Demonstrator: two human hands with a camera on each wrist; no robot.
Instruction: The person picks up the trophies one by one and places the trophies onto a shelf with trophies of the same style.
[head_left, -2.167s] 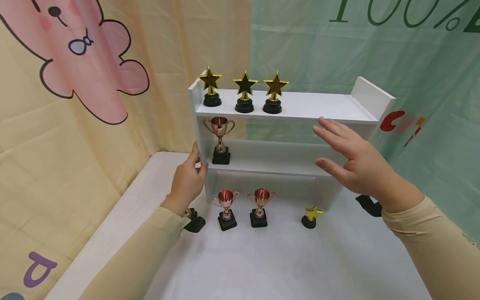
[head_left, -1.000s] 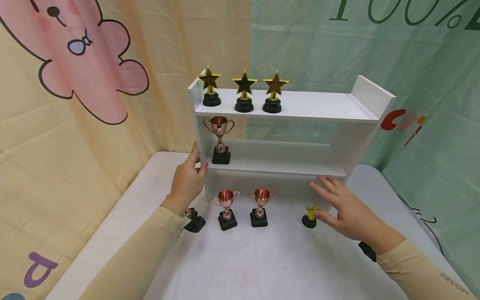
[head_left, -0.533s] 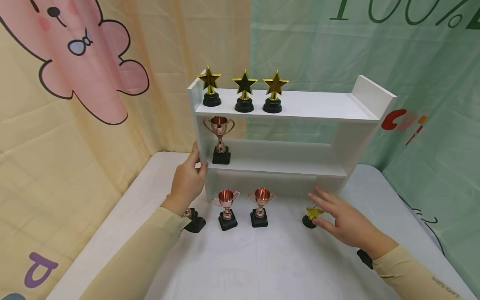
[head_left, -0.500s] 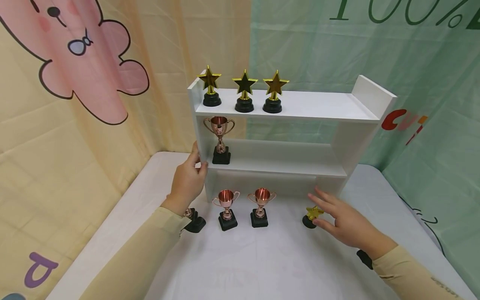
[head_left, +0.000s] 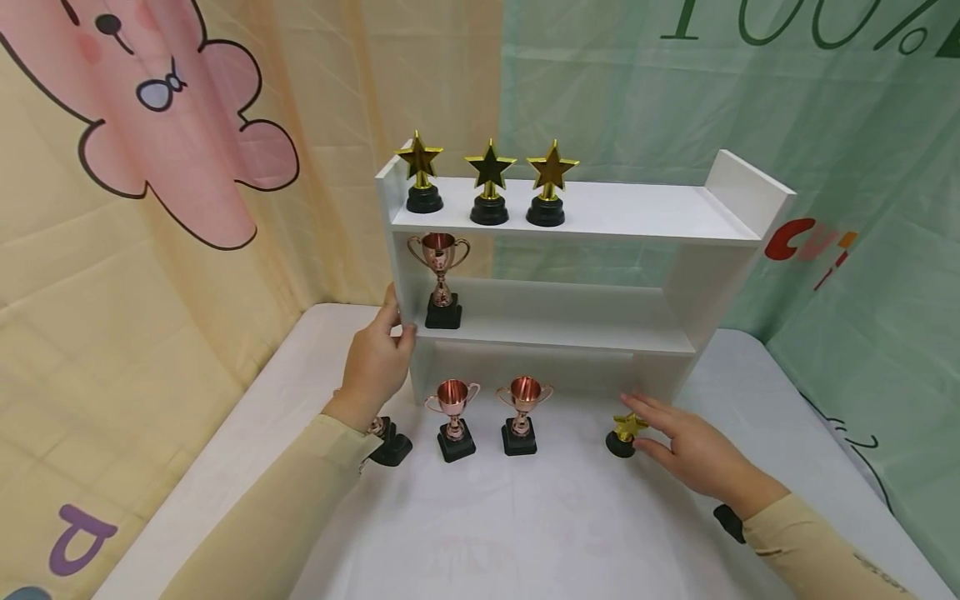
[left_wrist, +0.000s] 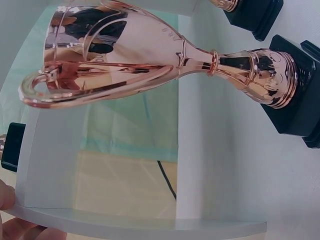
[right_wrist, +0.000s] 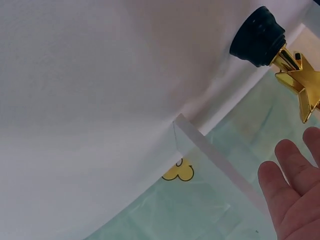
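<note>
My left hand (head_left: 377, 358) pinches the left side panel of a white shelf unit (head_left: 555, 342), thumb in front and fingers behind. In the left wrist view its fingertips (left_wrist: 30, 231) show at that panel's edge, beyond a large copper cup trophy (left_wrist: 120, 55). My right hand (head_left: 693, 446), fingers extended, is beside a small gold star trophy (head_left: 628, 425) on a black base; the right wrist view shows a gap between the fingers and the star (right_wrist: 305, 82). Two copper cup trophies (head_left: 453, 408) (head_left: 522, 404) stand on the table before the unit.
Three gold star trophies (head_left: 489, 179) stand on the top shelf, left of centre. One copper cup trophy (head_left: 441, 279) is on the middle shelf's left end. Another trophy's black base (head_left: 393, 446) is partly hidden by my left sleeve. Patterned curtains (head_left: 300, 167) hang behind the white table (head_left: 525, 533).
My right hand has come down from in front of the middle shelf to beside the star trophy on the table. My left hand stays on the side panel.
</note>
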